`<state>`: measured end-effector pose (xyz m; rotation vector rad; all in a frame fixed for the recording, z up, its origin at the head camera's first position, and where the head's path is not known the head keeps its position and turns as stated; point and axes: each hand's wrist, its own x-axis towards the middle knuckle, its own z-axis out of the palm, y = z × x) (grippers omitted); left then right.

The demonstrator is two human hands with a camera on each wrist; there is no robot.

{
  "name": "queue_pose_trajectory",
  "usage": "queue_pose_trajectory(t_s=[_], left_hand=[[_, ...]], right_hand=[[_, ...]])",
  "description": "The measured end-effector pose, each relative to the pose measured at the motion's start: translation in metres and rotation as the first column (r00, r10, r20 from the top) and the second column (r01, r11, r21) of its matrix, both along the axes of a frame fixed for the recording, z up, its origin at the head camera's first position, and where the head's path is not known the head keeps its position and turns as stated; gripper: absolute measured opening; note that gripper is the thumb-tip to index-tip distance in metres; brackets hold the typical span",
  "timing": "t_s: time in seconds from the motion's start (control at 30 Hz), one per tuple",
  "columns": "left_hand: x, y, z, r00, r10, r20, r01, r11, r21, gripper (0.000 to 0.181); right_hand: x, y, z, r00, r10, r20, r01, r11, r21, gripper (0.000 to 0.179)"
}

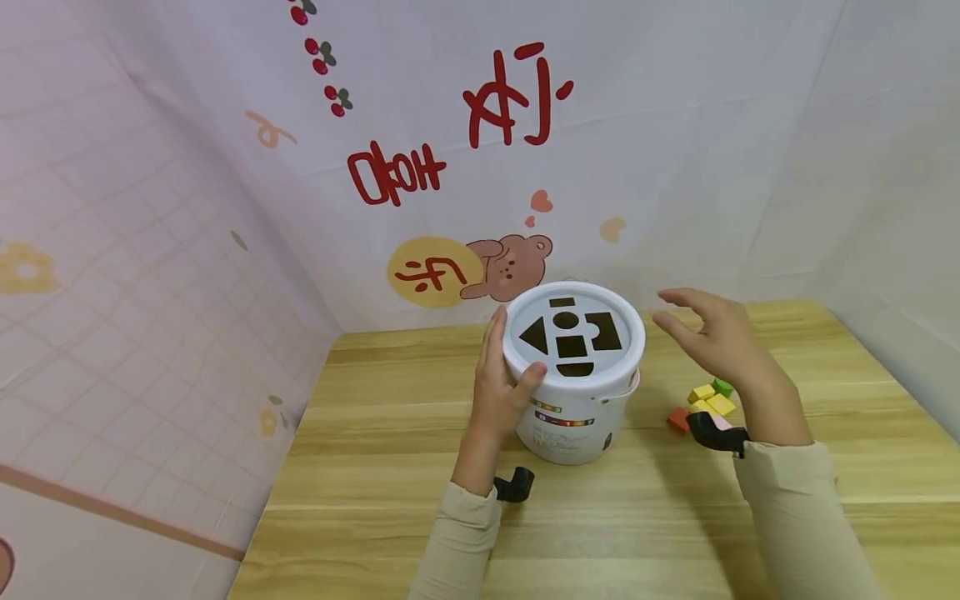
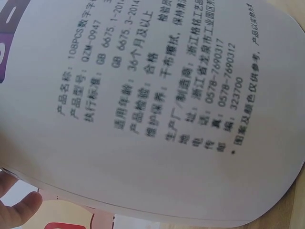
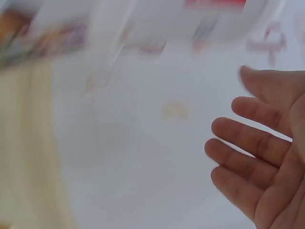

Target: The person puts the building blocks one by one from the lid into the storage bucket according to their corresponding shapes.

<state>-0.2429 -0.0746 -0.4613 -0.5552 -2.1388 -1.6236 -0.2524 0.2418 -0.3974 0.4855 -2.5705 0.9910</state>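
Observation:
A white bucket [image 1: 566,429] with printed sides stands upright on the table. On top is a white lid [image 1: 517,367] with several dark shaped holes, including a triangle, a circle and a square. My left hand [image 1: 498,392] holds the bucket at its upper left, fingers along the side and thumb over the lid's rim. Small print on the bucket wall [image 2: 143,176] fills the left wrist view. To the right of the lid, my right hand [image 1: 712,333] is raised in the air, apart from the bucket. Its fingers [image 3: 248,138] are extended, with nothing in them.
Several small blocks, including a red block [image 1: 678,420], a yellow block [image 1: 722,404] and a green block [image 1: 723,387], lie on the wooden table [image 1: 375,467] right of the bucket, below my right hand. A decorated white cloth [image 1: 675,150] rises behind the table.

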Motion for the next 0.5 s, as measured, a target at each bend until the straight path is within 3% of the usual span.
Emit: queue_pose_trajectory(t_s=[0.1,0.27,0.5], left_hand=[[0.0,0.001,-0.001,1.0,0.0,0.002,0.0,1.0,0.004,0.109],[-0.001,0.001,-0.003,1.0,-0.007,-0.007,0.007,1.0,0.013,0.104],[-0.004,0.002,-0.005,1.0,0.009,-0.028,-0.009,1.0,-0.007,0.105]], right_hand=[[0.002,0.028,-0.025,0.992,-0.085,0.089,0.082,0.996,0.037,0.049],[0.004,0.059,-0.061,0.979,-0.127,0.16,0.114,0.99,0.088,0.051],[0.001,0.088,-0.089,0.943,-0.162,0.291,0.12,0.98,0.156,0.05]])
